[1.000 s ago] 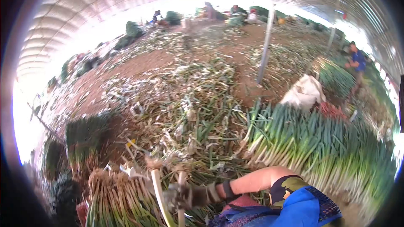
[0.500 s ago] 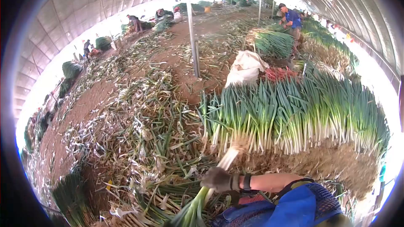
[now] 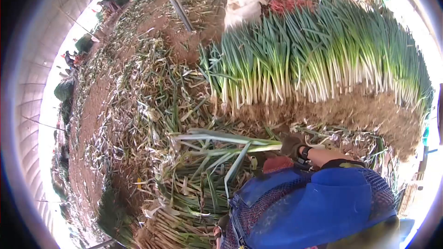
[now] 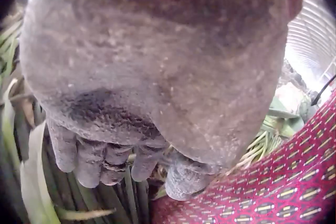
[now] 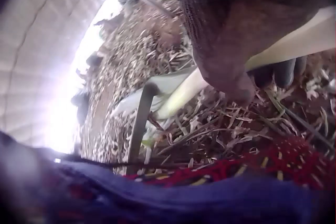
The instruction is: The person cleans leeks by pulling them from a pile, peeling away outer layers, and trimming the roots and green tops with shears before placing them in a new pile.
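Note:
In the head view my gloved right hand (image 3: 290,146) grips a leek (image 3: 258,145) by its pale stalk, its green leaves trailing left over cut leaves. The right wrist view shows the glove (image 5: 236,50) wrapped round the white stalk (image 5: 184,92), thumb across it. My gloved left hand (image 4: 136,92) hangs with loosely bent fingers over green leaves (image 4: 42,176) in the left wrist view, and nothing shows in its grasp. Leeks with roots (image 3: 161,228) lie in a pile at the lower middle of the head view.
Behind the right hand stands a long row of leeks (image 3: 314,60), roots toward me. A white sack (image 3: 244,7) and red netting (image 3: 288,4) lie beyond it. Leaf litter (image 3: 138,97) covers the ground leftward, near a metal post (image 3: 175,2). A blue apron (image 3: 309,203) covers my lap.
The view has tilted down. My right hand has moved rightward, and the leek, slanted with roots up half a second ago, now lies nearly level with its leaves to the left.

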Tool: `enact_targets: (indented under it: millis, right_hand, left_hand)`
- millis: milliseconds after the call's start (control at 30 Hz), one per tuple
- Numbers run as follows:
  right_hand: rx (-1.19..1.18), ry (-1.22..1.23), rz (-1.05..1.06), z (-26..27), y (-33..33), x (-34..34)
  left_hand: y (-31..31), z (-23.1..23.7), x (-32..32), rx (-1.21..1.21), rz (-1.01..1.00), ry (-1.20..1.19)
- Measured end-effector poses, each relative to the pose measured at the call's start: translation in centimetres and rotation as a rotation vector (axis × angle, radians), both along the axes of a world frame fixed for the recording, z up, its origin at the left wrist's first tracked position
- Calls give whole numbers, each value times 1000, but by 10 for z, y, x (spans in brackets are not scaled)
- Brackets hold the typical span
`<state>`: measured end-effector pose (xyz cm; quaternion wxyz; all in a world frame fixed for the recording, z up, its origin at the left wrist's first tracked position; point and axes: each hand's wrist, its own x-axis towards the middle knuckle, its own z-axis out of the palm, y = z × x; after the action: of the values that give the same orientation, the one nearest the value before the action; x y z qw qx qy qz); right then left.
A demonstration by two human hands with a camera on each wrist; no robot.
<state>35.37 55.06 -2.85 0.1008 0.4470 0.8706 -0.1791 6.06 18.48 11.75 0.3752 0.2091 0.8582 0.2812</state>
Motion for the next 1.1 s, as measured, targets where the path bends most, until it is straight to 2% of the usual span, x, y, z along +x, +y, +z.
enact_targets:
  millis: [133,167,233,333,400,433,467,500,533,567,633,667,733,767,800,833,867,900,967,1000,1033,1100]
  right_hand:
    - [-222,125,-350,59,26,20]
    - [-220,189,-434,61,31,22]
    - [-206,251,-476,38,52,31]
    - [-37,255,-204,-15,114,46]
    - [-236,714,-726,23,158,35]
    - [-342,727,-735,73,178,34]
    - [-449,839,-879,67,207,40]
    - [-350,976,-888,99,217,35]
    - [-184,937,-826,79,250,45]
    - [-89,605,-902,65,282,53]
    - [350,90,-823,93,291,55]
    - [471,23,-760,94,295,60]
    - [18,194,-795,92,300,67]
    - [14,280,-766,59,293,73]
    - [-201,280,-682,46,284,73]
    - [-88,196,-513,27,256,71]
    - [-360,94,-469,12,238,65]
    - [-303,-52,-307,-10,213,60]
    - [16,-8,315,-147,175,90]
    - [-209,100,178,-143,146,80]
    - [-301,47,397,-133,123,64]
    - [-483,-19,621,-88,89,12]
  left_hand:
    - [37,-4,21,-26,-103,-104]
    - [47,-3,26,-28,-119,-121]
    - [61,-1,35,-37,-143,-153]
    - [68,-1,43,-57,-137,-172]
    - [68,-2,48,-74,-114,-180]
    - [66,-2,51,-82,-102,-184]
    - [64,-4,54,-91,-82,-190]
    - [62,-6,57,-96,-65,-195]
    - [58,-8,60,-103,-46,-202]
    - [54,-10,64,-109,-29,-209]
    - [47,-15,70,-115,9,-226]
    - [43,-18,73,-118,30,-238]
    - [33,-24,80,-118,73,-258]
    - [26,-27,84,-117,99,-271]
    - [19,-30,89,-116,124,-283]
    - [13,-33,94,-115,152,-294]
    - [6,-37,99,-114,179,-307]
    - [0,-40,104,-110,203,-321]
    - [-15,-48,116,-103,259,-347]
    - [-22,-52,123,-103,276,-358]
    - [-29,-58,136,-111,301,-366]
    - [-41,-64,150,-120,363,-370]
